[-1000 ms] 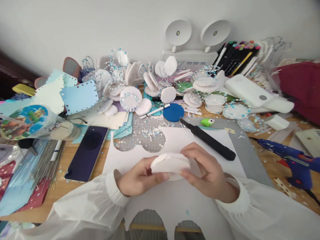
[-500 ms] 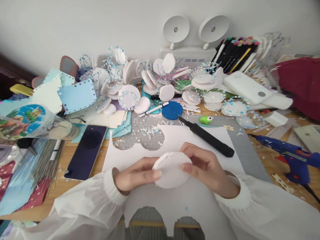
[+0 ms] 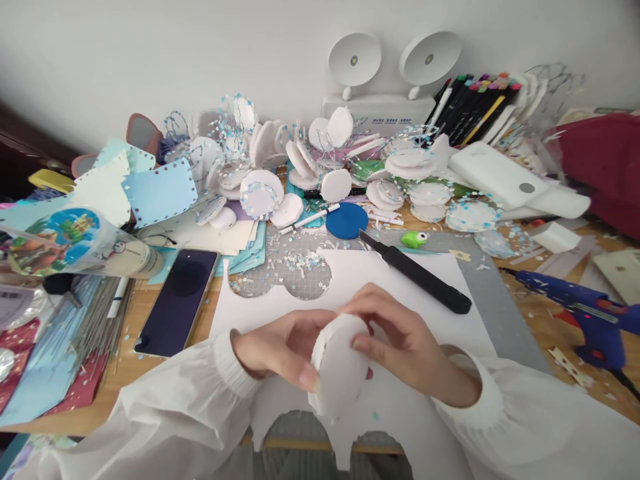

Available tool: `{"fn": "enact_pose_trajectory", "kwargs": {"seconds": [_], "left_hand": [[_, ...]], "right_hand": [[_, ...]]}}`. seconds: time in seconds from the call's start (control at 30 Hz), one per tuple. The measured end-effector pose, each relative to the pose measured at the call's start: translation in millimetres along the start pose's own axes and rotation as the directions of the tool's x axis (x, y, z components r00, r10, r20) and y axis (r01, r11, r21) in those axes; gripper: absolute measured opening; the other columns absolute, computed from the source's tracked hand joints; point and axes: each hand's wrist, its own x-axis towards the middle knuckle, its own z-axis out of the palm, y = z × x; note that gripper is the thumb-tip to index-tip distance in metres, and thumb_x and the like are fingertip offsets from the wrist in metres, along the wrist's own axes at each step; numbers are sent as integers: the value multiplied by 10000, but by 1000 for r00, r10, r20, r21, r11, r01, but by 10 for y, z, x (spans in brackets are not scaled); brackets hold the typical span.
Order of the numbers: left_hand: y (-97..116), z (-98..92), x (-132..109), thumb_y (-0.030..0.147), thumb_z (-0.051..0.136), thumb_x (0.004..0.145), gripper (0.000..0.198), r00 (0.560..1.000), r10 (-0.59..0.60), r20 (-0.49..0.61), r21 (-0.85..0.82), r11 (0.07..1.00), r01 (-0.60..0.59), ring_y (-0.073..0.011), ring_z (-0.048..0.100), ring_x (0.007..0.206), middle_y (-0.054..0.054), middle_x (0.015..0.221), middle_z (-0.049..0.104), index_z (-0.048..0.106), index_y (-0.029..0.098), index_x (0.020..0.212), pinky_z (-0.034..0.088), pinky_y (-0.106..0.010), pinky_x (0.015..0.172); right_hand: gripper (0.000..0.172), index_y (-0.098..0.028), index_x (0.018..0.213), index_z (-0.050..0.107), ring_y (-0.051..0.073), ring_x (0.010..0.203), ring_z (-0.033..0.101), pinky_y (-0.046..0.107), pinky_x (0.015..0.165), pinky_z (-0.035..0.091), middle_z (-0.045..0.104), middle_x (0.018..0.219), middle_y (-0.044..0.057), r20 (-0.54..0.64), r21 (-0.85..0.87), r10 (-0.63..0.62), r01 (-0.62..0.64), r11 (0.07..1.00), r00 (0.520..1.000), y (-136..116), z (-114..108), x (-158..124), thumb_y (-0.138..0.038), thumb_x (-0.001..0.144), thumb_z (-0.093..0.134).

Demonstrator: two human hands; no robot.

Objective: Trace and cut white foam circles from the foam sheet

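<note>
A white disc (image 3: pixel 344 370) with a rough edge is held between both hands, tilted on its side. My left hand (image 3: pixel 287 350) grips its left edge, thumb on the near face. On the upper right, my right hand (image 3: pixel 393 333) pinches the same disc with its thumb on the face; its other fingers are partly hidden behind. Beneath my hands lies a white sheet (image 3: pixel 430 287) with round cut-outs along its far and near edges. A black craft knife (image 3: pixel 425 277) rests on the sheet, its blade pointing toward a blue round lid (image 3: pixel 347 221).
Many white discs (image 3: pixel 260 193) are heaped along the wall. A phone (image 3: pixel 177 303), a printed cup (image 3: pixel 80 243) and a bundle of wires (image 3: pixel 100 327) lie on the left. At right are a blue glue gun (image 3: pixel 585 313) and a white device (image 3: pixel 505 177). Scraps litter the grey mat (image 3: pixel 480 267).
Both hands have turned the disc from lying wide to standing more upright, and it sits slightly lower. My left thumb has moved down along its edge.
</note>
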Motion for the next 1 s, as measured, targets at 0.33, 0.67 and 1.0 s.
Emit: {"fn": "enact_pose_trajectory", "kwargs": {"seconds": [0.33, 0.67, 1.0], "left_hand": [[-80, 4, 64, 188, 856, 517, 669, 938, 304, -165, 65, 953, -297, -239, 617, 983, -96, 1075, 670, 642, 190, 1150, 460, -375, 897], [-33, -8, 53, 306, 845, 600, 653, 944, 274, -182, 80, 961, -264, -200, 641, 891, -100, 1043, 692, 624, 180, 1201, 487, -289, 798], [-99, -52, 8, 458, 801, 653, 768, 973, 191, -130, -9, 981, -194, -331, 637, 1052, -191, 1176, 641, 516, 177, 1308, 528, -369, 771]], "right_hand": [[866, -181, 1361, 394, 313, 1084, 497, 466, 913, 457, 474, 1172, 140, 49, -573, -333, 300, 763, 942, -3, 20, -66, -582, 665, 719], [835, -87, 1382, 376, 311, 1208, 441, 442, 1005, 434, 429, 1289, 173, 106, -576, -361, 353, 738, 927, -11, 21, -40, -303, 648, 710], [846, -134, 1391, 360, 287, 1222, 477, 424, 1033, 434, 490, 1324, 143, 87, -474, -386, 379, 795, 918, 52, -21, -11, -250, 630, 713]]}}
